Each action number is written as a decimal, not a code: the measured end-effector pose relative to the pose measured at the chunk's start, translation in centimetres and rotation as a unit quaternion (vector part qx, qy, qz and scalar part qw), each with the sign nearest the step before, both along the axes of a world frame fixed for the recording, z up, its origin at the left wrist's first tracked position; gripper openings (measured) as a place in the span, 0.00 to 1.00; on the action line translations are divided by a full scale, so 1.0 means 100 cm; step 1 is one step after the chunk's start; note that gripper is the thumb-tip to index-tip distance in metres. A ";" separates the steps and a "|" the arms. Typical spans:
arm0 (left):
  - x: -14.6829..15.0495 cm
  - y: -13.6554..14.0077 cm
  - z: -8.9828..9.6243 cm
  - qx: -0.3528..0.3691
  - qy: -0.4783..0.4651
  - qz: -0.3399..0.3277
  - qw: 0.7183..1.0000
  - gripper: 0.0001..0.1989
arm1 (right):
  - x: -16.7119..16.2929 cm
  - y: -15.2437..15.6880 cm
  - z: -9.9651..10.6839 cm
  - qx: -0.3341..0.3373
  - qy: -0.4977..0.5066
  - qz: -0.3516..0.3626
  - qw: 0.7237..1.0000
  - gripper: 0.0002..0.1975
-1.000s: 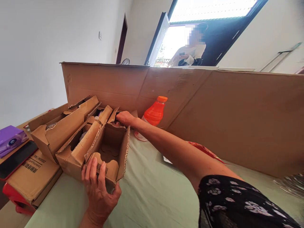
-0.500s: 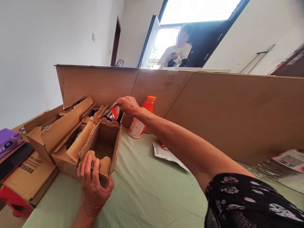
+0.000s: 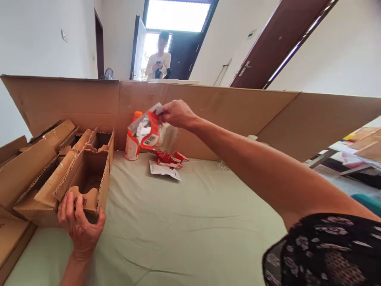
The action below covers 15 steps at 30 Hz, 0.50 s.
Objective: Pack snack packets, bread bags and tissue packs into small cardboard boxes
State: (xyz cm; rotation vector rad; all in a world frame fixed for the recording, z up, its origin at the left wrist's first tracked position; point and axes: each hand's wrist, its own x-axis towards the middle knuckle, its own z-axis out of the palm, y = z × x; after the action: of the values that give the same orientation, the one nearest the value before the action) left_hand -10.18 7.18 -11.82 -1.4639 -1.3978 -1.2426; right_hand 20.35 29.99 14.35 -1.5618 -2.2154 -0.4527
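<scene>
Pinched in my right hand is a red and clear plastic packet with a barcode and something white showing inside. It hangs in the air, partly in front of an orange-capped bottle, and its far edge is blurred. My left hand grips the near end of a cardboard box, fingers over the notched front wall and thumb at the corner. Two compartments of this box show, and no item can be seen in them. A red packet and a white packet lie on the green cloth below my right hand.
More cardboard boxes stand at the left. A tall cardboard panel runs behind the green cloth. Beyond it, a person stands by the open door holding a phone. Something clear lies behind my right forearm.
My right hand has lifted the packet out of the box's far compartment and carried it right, past the bottle. My left hand keeps its grip. The view has turned right.
</scene>
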 end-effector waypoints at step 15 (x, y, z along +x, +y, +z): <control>0.005 -0.009 0.001 -0.029 -0.009 0.006 1.000 0.38 | 0.035 -0.009 -0.142 -0.192 -0.167 -0.126 0.959 0.14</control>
State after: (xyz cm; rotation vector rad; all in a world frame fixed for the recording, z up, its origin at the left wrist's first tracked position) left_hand -9.68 6.31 -11.74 -1.4849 -1.4628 -1.2190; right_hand 23.80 29.13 0.13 -2.1241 -2.4745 -0.3986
